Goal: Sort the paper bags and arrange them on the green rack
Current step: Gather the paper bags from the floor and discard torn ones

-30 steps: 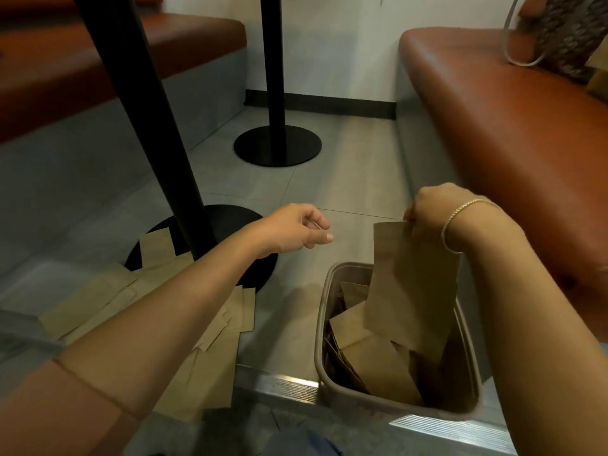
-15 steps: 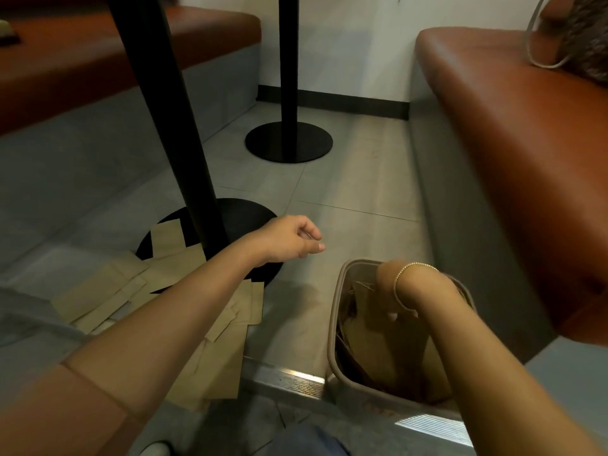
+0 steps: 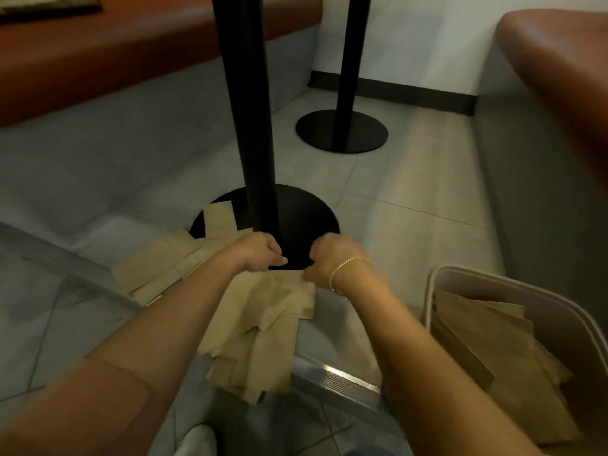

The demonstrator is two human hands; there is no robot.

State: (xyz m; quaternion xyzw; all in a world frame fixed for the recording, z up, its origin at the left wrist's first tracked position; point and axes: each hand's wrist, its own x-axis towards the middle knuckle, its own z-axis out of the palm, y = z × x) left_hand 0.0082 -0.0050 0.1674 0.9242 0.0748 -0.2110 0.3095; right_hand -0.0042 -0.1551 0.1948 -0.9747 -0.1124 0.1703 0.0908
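Both hands are working low over the floor, fingers curled. The left hand (image 3: pixel 263 251) and the right hand (image 3: pixel 329 258) are each pinching an upper corner of one flat brown paper bag (image 3: pixel 283 297), holding it stretched between them just in front of the round black table base (image 3: pixel 296 212). The bag is thin kraft paper, matte, creased and slightly limp along its lower edge.

Beneath it a loose floor pile of paper bags (image 3: pixel 250 357) is lying fanned out, rectangular sheets overlapping at angles, spreading left past the black metal post (image 3: pixel 250 126). The floor is smooth grey tile; a ribbed metal threshold strip (image 3: pixel 335 376) is running beside the pile.

At the right, a beige plastic bin (image 3: pixel 437 291) with rounded corners is holding more folded bags (image 3: pixel 493 340). A fine gold bracelet (image 3: pixel 345 268) is sitting on the right wrist.

Compared with half a second ago: the right hand has left the bin and come across to the pile; the left hand, then empty in the air, is now gripping paper. The view has swung left.
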